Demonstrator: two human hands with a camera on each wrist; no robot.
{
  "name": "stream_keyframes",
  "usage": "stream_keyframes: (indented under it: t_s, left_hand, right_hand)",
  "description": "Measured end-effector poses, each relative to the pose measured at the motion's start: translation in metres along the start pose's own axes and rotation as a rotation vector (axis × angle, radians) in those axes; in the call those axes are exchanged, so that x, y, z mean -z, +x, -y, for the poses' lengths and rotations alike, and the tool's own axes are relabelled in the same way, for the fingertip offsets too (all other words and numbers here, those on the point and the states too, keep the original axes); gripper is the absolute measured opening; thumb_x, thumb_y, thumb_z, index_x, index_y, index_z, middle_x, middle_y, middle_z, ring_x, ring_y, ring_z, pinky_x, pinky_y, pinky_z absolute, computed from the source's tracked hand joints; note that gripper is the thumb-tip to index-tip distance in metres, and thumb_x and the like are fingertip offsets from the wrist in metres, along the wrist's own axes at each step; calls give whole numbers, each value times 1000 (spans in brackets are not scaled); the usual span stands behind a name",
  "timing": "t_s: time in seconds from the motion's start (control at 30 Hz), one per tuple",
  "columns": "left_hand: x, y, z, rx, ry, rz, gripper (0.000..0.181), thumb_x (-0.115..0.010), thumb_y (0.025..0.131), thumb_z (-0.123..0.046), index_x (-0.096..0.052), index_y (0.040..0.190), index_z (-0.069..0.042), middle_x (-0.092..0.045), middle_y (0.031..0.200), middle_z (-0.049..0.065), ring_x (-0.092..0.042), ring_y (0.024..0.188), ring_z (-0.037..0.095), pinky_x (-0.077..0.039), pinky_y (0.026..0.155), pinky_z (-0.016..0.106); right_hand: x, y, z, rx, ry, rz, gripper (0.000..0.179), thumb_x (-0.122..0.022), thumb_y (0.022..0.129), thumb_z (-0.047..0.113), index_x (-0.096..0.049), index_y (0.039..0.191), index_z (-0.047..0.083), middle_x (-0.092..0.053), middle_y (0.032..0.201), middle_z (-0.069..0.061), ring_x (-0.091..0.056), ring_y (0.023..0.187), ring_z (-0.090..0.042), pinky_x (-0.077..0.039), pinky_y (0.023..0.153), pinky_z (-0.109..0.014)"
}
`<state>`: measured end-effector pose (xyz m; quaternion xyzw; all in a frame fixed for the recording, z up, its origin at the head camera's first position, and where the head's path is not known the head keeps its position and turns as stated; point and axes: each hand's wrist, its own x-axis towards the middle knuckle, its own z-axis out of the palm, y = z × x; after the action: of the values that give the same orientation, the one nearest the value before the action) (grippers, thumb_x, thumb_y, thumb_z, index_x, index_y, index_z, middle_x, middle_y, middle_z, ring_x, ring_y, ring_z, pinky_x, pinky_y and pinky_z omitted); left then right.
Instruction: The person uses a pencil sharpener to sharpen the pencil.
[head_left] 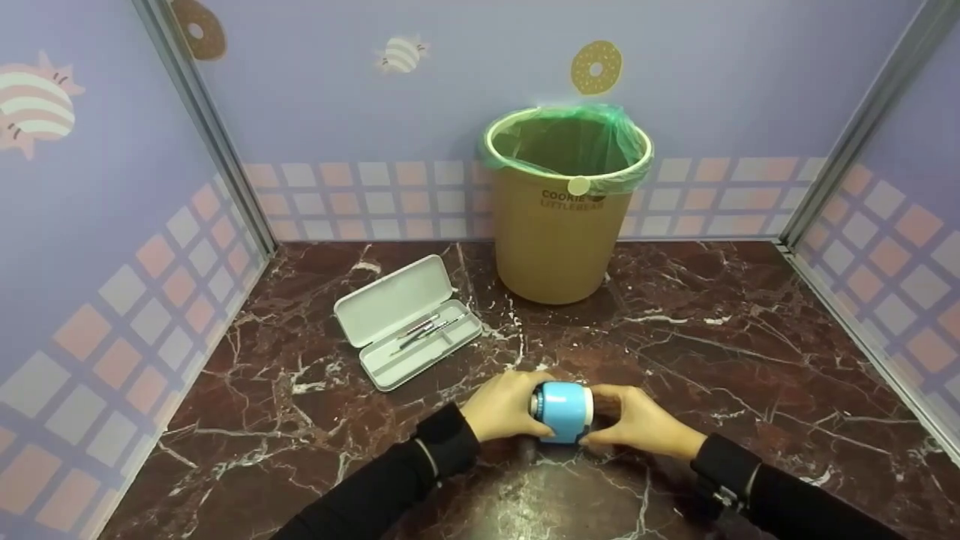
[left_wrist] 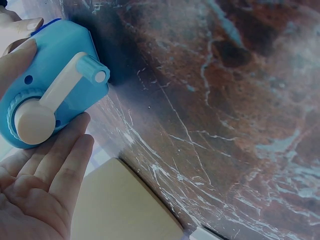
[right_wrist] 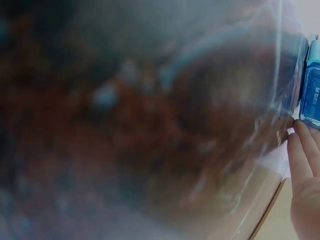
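A blue crank pencil sharpener [head_left: 564,412] is held between both hands near the front of the table. My left hand [head_left: 510,406] grips its left side, thumb below and fingers beyond it. The left wrist view shows the sharpener's [left_wrist: 65,60] white crank handle [left_wrist: 62,85] facing the left palm. My right hand [head_left: 646,421] holds the opposite, pale-rimmed end between thumb and fingers. In the right wrist view, the right hand's fingers [right_wrist: 302,150] touch the sharpener's dark-blue translucent part [right_wrist: 311,95]. Any pencil inside the sharpener is hidden.
Behind and left lies an open pale pencil case [head_left: 394,289] with several pencils [head_left: 427,330]. A tan bin [head_left: 559,240] lined with a green bag [head_left: 619,131] stands at the back wall. Panels border the marbled table [head_left: 712,352] at the back and sides.
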<state>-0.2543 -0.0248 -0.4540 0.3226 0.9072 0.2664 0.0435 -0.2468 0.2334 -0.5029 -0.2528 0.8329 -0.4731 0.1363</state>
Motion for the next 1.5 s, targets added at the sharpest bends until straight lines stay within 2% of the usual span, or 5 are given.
stream_keyframes:
  t_s: [0.33,0.6,0.93,1.3,1.5]
  left_hand:
    - [1,1,-1,1,3,0,63,-94,69,-31,-69,124,-12,-78,112,5,-73,94,17,-58,85,25]
    - [0,1,-1,-13,11,6,62,-93,70,-31,-68,124,-12,-78,111,5,-73,94,17,-58,85,26]
    - [-3,1,0,-6,6,-10,62,-94,69,-31,-69,123,-13,-78,109,5,-73,91,16,-58,81,24]
    - [0,2,-1,-1,-6,9,62,-94,69,-30,-69,123,-13,-78,109,5,-72,89,15,-57,80,23]
    - [4,6,-3,-15,23,35,62,-95,68,-28,-69,122,-12,-77,110,5,-71,92,16,-57,84,25]
  right_hand:
    - [0,2,1,5,-39,-15,61,-88,80,27,-64,131,5,-75,123,-10,-71,107,-5,-57,93,-19]
    - [-1,5,1,-2,15,5,61,-88,79,24,-63,131,4,-74,125,-13,-72,109,-4,-56,94,-18]
    - [-3,8,6,14,-103,-35,61,-91,76,34,-67,127,12,-75,121,-3,-71,105,-6,-57,92,-22]
    - [-2,12,8,42,-108,-5,65,-90,77,29,-64,133,8,-73,125,-7,-70,109,-8,-57,95,-23]
    - [-2,12,12,36,-187,-35,63,-91,74,33,-66,128,10,-74,118,-3,-68,102,-8,-55,91,-25]
